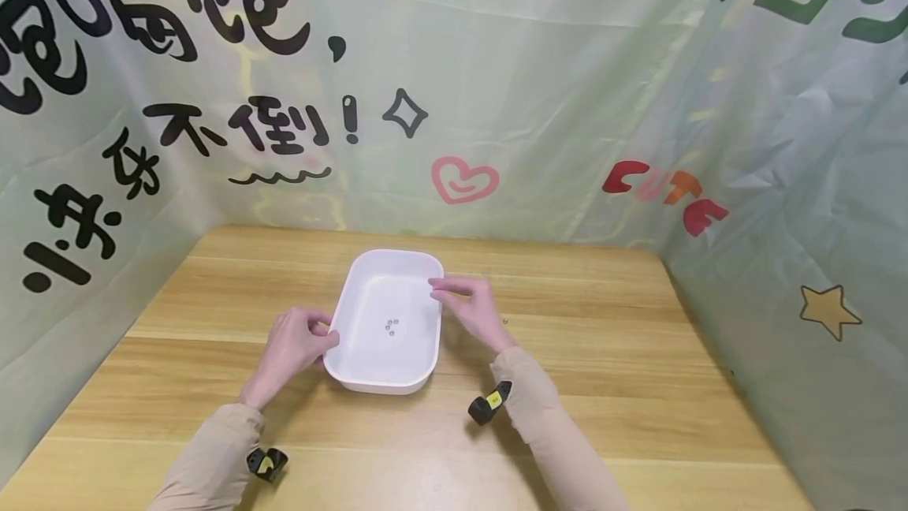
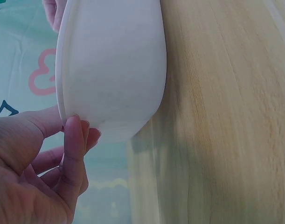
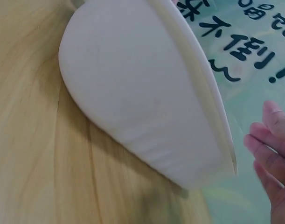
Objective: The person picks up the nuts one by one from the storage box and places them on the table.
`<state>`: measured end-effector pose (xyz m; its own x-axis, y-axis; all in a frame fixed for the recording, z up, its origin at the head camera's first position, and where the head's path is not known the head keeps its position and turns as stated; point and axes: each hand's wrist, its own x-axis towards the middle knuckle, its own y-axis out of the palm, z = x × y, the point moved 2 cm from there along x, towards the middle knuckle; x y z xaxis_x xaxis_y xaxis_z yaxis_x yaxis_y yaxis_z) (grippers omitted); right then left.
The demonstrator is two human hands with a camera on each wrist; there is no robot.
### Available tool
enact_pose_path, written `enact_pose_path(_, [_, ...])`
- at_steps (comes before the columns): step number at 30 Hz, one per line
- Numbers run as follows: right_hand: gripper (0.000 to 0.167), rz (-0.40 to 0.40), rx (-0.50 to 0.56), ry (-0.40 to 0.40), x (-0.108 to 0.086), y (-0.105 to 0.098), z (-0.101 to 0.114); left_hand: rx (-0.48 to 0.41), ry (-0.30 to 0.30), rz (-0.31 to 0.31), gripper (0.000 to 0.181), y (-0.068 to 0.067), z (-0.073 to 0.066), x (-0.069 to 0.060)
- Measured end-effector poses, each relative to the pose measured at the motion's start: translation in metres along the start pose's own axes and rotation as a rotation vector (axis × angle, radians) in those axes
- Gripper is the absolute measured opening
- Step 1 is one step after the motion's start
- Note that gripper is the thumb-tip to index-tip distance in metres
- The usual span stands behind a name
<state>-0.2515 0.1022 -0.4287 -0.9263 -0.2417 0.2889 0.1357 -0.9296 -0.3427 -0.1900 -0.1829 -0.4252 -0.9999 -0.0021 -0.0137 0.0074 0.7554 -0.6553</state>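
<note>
A white, deep rectangular tray (image 1: 369, 298) with rounded corners stands on the wooden table. Several tiny ring-like pieces (image 1: 392, 327) lie on its bottom, too small to tell their kind. My left hand (image 1: 294, 345) pinches the tray's left rim, its thumb on one side and its fingers on the outer wall, as the left wrist view shows. Beside the right rim is my right hand (image 1: 471, 310). In the right wrist view its fingers (image 3: 268, 151) are nearly straight and apart from the tray wall, with nothing seen between them.
The wooden table (image 1: 603, 416) runs back to a printed cloth backdrop (image 1: 553, 101), which also hangs at both sides. A tiny speck-like object (image 1: 504, 321) lies on the table by the right wrist. Each sleeve carries a small black device (image 1: 489, 403) at the wrist.
</note>
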Motion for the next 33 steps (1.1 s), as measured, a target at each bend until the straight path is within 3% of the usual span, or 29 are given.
enact_pose_path(8, [0.021, -0.079, 0.111, -0.032, -0.014, -0.022, -0.016, -0.001, 0.001, -0.003, 0.033, -0.001, 0.0, 0.001])
enact_pose_path(16, [0.02, -0.181, 0.122, 0.017, -0.029, -0.053, -0.043, 0.005, 0.005, -0.004, 0.033, -0.001, 0.0, 0.001])
enact_pose_path(24, [0.022, -0.233, 0.062, 0.072, -0.045, -0.079, -0.066, -0.003, 0.004, -0.008, 0.034, -0.002, 0.0, 0.002])
enact_pose_path(33, [0.024, -0.211, -0.049, 0.092, -0.053, -0.094, -0.083, -0.009, 0.008, -0.007, 0.032, -0.001, 0.0, 0.0])
